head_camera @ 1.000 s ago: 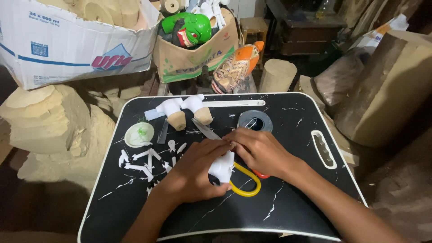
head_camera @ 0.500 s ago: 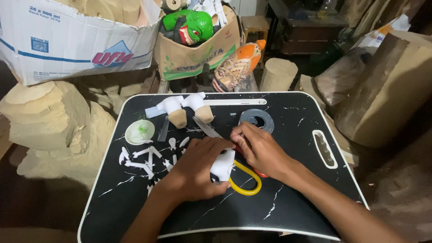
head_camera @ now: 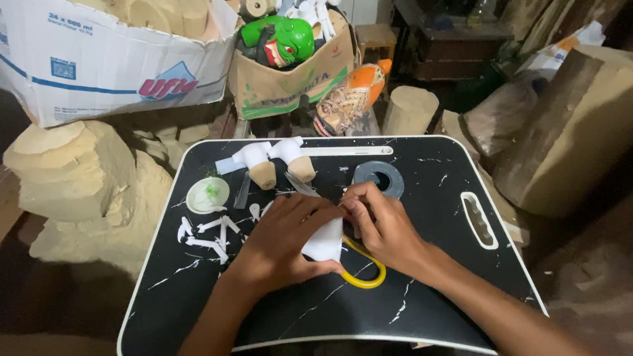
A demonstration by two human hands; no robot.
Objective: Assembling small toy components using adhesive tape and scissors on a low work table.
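1. Resting on the black lap tray (head_camera: 435, 290), which is glossy, marbled with thin white veins and rimmed in white, both hands meet near its middle.
2. The left hand (head_camera: 280, 240) lies palm down, fingers curled over a small white wedge-shaped piece (head_camera: 324, 242) and gripping it against the tray.
3. The right hand (head_camera: 386, 231) bends in from the right, fingertips pressed together on the piece's top edge; what they pinch besides it cannot be made out.
4. A yellow loop handle (head_camera: 366, 275) curves out beneath the right hand, smooth and rounded.
5. A matte grey ring (head_camera: 378, 178) lies just beyond the knuckles.
6. Two white-capped tan cones (head_camera: 277, 161), a pale round lid (head_camera: 207, 195) and scattered white scraps (head_camera: 211, 232) sit to the left.
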